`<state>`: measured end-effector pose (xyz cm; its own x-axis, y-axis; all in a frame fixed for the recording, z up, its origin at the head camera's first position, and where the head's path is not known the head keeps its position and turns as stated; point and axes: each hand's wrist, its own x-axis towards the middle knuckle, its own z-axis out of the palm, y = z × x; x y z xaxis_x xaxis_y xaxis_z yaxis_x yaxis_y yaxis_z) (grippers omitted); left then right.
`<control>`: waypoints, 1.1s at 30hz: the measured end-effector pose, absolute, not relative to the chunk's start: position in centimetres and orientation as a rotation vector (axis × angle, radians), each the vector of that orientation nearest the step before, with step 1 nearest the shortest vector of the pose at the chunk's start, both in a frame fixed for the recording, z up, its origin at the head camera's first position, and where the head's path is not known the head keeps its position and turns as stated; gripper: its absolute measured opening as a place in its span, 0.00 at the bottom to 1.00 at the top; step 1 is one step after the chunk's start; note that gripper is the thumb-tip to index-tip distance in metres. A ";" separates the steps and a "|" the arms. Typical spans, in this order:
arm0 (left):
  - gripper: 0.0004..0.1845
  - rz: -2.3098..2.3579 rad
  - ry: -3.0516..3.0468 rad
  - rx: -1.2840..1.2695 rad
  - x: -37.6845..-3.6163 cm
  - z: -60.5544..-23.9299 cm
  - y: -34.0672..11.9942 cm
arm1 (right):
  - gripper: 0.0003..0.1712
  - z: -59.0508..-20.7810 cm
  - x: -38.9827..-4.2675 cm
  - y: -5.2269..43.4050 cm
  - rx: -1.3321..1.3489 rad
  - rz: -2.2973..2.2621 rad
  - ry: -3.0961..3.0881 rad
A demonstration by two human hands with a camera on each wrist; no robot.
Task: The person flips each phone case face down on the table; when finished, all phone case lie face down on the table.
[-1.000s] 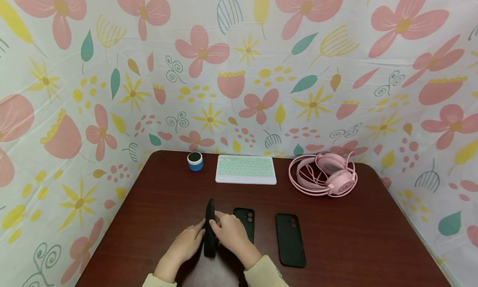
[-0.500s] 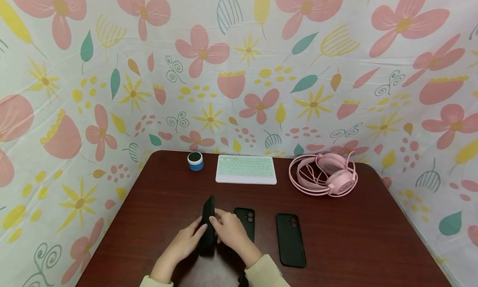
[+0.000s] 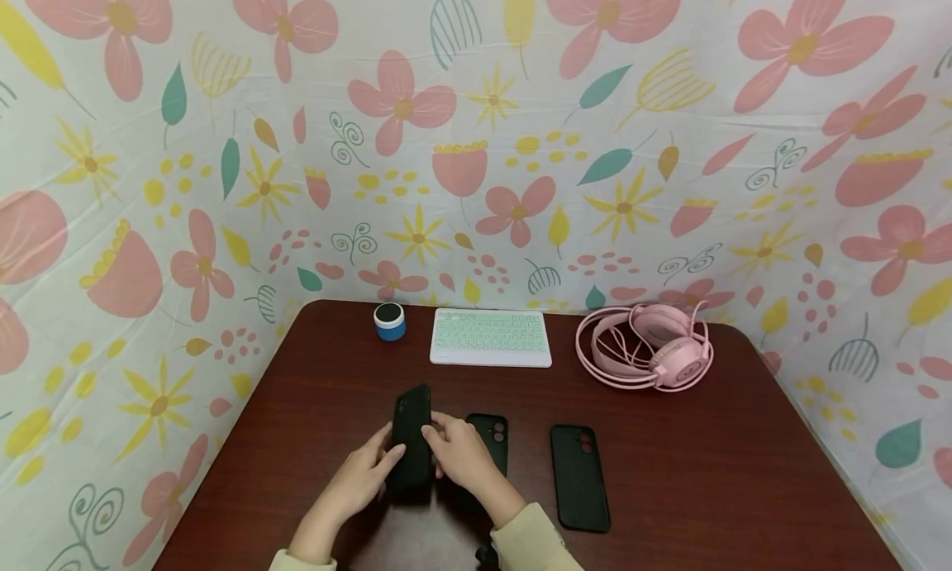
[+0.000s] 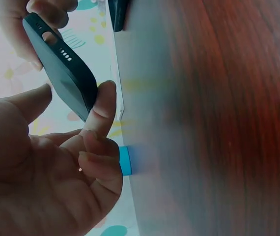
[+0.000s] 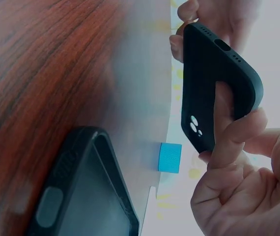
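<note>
Between both hands a black phone case [image 3: 411,443] is held up over the table, tilted, its broad face now partly toward the head camera. Light shows through the camera holes and bottom slots of this phone case [image 5: 204,81] in the right wrist view. My left hand [image 3: 360,476] holds its left edge between thumb and fingers. At its right edge, my right hand [image 3: 463,455] pinches it with thumb and fingers. A second black phone case [image 3: 497,439] lies just behind the right hand, partly hidden by it. Further right lies a third black phone case [image 3: 580,480], hollow side up.
Along the back of the brown table [image 3: 692,472] stand a small blue-and-white round speaker [image 3: 389,321], a white keyboard [image 3: 490,338] with green keys and pink headphones [image 3: 654,348]. A small dark object [image 3: 487,556] shows beside the right sleeve. Flowered cloth hangs behind.
The held phone case has turned from edge-on to showing its broad face. My left hand has shifted slightly left with it, its thumb now across the near face; the right hand barely moved.
</note>
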<state>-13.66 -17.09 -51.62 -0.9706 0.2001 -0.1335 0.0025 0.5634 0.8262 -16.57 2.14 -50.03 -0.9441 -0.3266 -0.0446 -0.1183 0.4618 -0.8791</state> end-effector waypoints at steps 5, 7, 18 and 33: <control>0.36 1.371 2.616 0.230 -13.5 -51.5 -17.5 | 0.28 -50.2 -16.7 2.1 -0.392 -1.478 2.511; 0.35 1.372 2.624 0.251 -13.6 -51.4 -17.7 | 0.28 -50.2 -16.7 2.1 -0.393 -1.474 2.515; 0.32 1.375 2.655 0.251 -13.8 -50.9 -18.3 | 0.29 -50.5 -16.8 2.0 -0.401 -1.435 2.559; 0.31 1.402 2.633 0.195 -13.6 -50.8 -18.2 | 0.31 -52.0 -16.8 1.8 -0.402 -1.191 2.706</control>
<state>-13.61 -18.16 -50.75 -0.9800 0.1854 -0.0726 0.0433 0.5542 0.8313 -16.80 1.77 -52.03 -0.9515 -0.3055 -0.0358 -0.1799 0.6474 -0.7406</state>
